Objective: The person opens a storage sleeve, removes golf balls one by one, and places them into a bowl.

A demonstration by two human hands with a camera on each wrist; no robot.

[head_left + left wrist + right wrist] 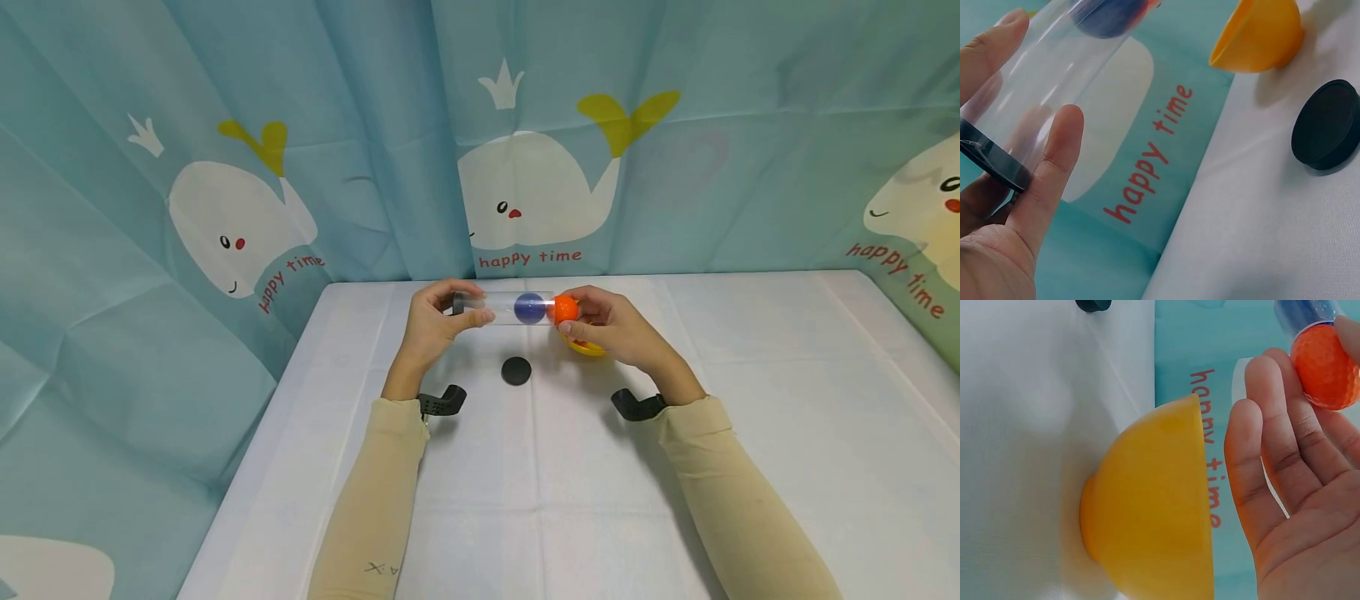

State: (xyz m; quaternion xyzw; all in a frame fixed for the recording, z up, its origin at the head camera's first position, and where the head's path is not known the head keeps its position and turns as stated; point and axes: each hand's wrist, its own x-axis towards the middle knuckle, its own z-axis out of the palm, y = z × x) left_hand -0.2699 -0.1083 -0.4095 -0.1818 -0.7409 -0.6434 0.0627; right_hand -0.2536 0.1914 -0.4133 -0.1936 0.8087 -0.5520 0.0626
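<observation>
My left hand (435, 321) grips clear tube (506, 308) level so blue ball (528, 307) stays; right hand (607, 329) pinches orange ball (566, 309) at mouth

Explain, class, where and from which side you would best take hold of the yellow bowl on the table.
Probably by the rim, from above. The yellow bowl stands upright on the white table, mouth up, its smooth sides tapering to a small foot. Come from the right, since the right hand with its orange ball hovers over it.
</observation>
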